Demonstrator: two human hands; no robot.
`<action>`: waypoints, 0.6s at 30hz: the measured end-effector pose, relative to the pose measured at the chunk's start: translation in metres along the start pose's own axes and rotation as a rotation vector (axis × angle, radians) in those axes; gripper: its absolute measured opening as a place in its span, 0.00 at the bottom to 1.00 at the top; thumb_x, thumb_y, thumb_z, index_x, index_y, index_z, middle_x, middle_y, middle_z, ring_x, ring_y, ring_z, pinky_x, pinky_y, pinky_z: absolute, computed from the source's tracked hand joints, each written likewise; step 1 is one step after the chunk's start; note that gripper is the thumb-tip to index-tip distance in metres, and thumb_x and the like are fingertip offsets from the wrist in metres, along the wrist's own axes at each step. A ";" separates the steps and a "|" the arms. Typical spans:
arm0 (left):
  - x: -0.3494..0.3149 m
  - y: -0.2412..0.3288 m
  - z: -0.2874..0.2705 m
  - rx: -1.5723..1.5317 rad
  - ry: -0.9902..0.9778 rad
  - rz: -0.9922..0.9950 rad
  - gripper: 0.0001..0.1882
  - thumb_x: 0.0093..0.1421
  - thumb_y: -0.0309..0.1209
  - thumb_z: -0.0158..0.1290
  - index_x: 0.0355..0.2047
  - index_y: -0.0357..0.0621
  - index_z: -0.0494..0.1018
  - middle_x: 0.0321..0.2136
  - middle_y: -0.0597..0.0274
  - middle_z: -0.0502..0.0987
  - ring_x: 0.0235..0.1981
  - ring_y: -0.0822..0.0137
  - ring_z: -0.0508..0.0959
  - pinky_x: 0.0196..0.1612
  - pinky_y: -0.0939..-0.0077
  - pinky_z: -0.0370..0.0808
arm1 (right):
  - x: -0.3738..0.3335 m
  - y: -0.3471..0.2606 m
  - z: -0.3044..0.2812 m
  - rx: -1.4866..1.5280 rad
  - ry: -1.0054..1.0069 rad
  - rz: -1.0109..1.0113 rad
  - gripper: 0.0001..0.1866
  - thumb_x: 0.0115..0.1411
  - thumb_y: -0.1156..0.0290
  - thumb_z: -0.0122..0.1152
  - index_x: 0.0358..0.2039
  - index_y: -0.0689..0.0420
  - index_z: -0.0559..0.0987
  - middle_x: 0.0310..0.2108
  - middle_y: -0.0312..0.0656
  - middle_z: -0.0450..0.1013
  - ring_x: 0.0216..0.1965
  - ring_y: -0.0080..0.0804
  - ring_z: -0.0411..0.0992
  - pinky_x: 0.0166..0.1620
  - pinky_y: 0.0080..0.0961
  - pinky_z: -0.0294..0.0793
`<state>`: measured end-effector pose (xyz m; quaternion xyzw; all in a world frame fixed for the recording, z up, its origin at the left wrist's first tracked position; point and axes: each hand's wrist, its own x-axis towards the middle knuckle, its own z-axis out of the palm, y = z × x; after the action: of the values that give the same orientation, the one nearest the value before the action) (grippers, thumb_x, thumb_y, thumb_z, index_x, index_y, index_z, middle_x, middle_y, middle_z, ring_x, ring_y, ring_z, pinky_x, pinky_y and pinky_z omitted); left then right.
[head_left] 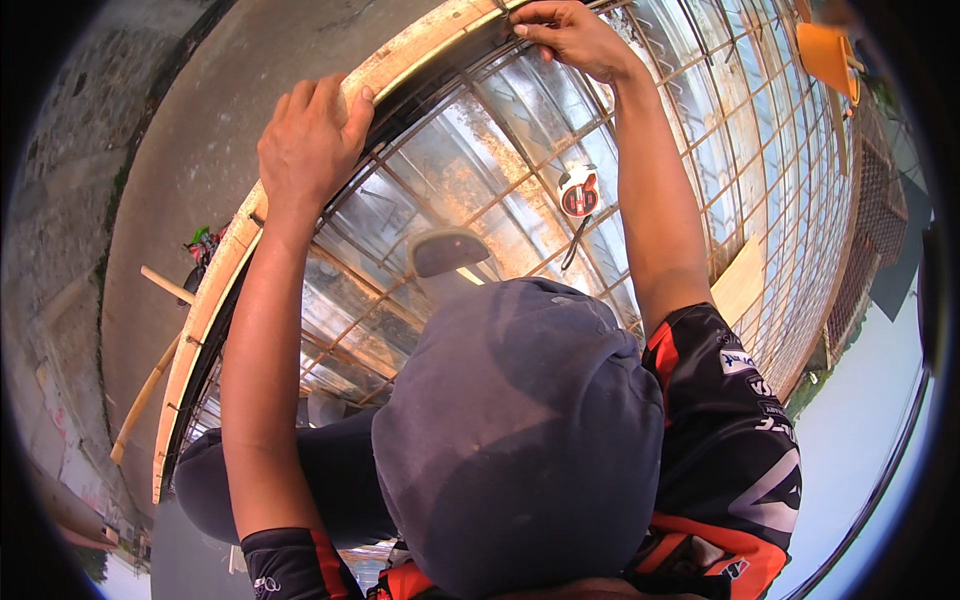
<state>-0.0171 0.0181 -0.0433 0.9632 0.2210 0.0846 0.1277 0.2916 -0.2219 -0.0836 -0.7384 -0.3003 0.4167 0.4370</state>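
My left hand [313, 143] is wrapped over a long pale wooden board [208, 290], its thumb on the near side and fingers over the outer edge. Nails or dark pins stick out along this board. Farther up the same edge, my right hand [572, 38] has its thumb and forefinger pinched together beside a thin dark rod; what lies between the fingertips is too small to tell. Below the board spreads a grid of rusty steel bars [490, 110] over shiny ribbed metal sheets. A white, red and black tape measure [578, 192] with a dark strap lies on it, near my right forearm.
A loose plank [738, 283] rests on the bars at right. An orange object [828, 62] is at the far right. Outside the board, the edge drops to a paved surface [190, 160] with a partly hidden red vehicle [203, 245]. Grey cloth [520, 430] covers the lower middle.
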 end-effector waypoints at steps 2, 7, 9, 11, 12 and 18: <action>0.002 0.002 -0.002 -0.005 -0.008 -0.010 0.24 0.73 0.55 0.57 0.53 0.49 0.85 0.45 0.57 0.85 0.48 0.51 0.85 0.50 0.53 0.83 | -0.012 -0.001 0.011 -0.108 0.174 0.008 0.11 0.73 0.68 0.71 0.51 0.58 0.90 0.43 0.33 0.86 0.29 0.19 0.76 0.36 0.22 0.78; -0.002 -0.001 -0.002 -0.003 0.007 -0.006 0.24 0.73 0.54 0.58 0.53 0.49 0.85 0.45 0.57 0.85 0.48 0.52 0.85 0.50 0.54 0.83 | -0.029 -0.009 0.070 -0.430 0.748 -0.319 0.08 0.64 0.69 0.75 0.43 0.55 0.92 0.40 0.43 0.86 0.34 0.40 0.84 0.40 0.35 0.84; 0.000 0.003 0.000 -0.009 0.009 0.000 0.24 0.73 0.54 0.58 0.53 0.50 0.85 0.44 0.58 0.85 0.48 0.52 0.85 0.50 0.54 0.83 | -0.025 0.005 0.081 -0.450 0.864 -0.392 0.07 0.64 0.72 0.73 0.42 0.55 0.92 0.39 0.44 0.87 0.37 0.46 0.85 0.42 0.39 0.85; 0.002 0.005 -0.002 -0.004 0.002 -0.010 0.24 0.73 0.54 0.58 0.54 0.50 0.85 0.44 0.58 0.85 0.48 0.52 0.85 0.50 0.54 0.83 | -0.024 0.004 0.080 -0.509 0.847 -0.396 0.08 0.65 0.73 0.70 0.43 0.56 0.92 0.40 0.44 0.87 0.38 0.46 0.85 0.44 0.37 0.85; 0.003 0.004 -0.002 0.000 -0.001 -0.005 0.24 0.73 0.55 0.58 0.54 0.50 0.85 0.45 0.58 0.85 0.48 0.52 0.85 0.50 0.54 0.83 | -0.022 0.007 0.075 -0.565 0.832 -0.419 0.09 0.66 0.72 0.71 0.45 0.57 0.92 0.38 0.43 0.87 0.35 0.39 0.85 0.40 0.32 0.85; 0.001 0.004 0.000 -0.003 -0.004 -0.016 0.24 0.73 0.55 0.58 0.54 0.51 0.85 0.46 0.57 0.85 0.50 0.51 0.85 0.51 0.53 0.84 | -0.025 -0.014 0.053 -0.243 0.405 0.053 0.16 0.62 0.66 0.72 0.48 0.59 0.89 0.35 0.47 0.86 0.35 0.33 0.85 0.41 0.31 0.82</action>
<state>-0.0143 0.0156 -0.0426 0.9613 0.2282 0.0819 0.1305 0.2320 -0.2148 -0.0768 -0.8618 -0.2346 0.2322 0.3853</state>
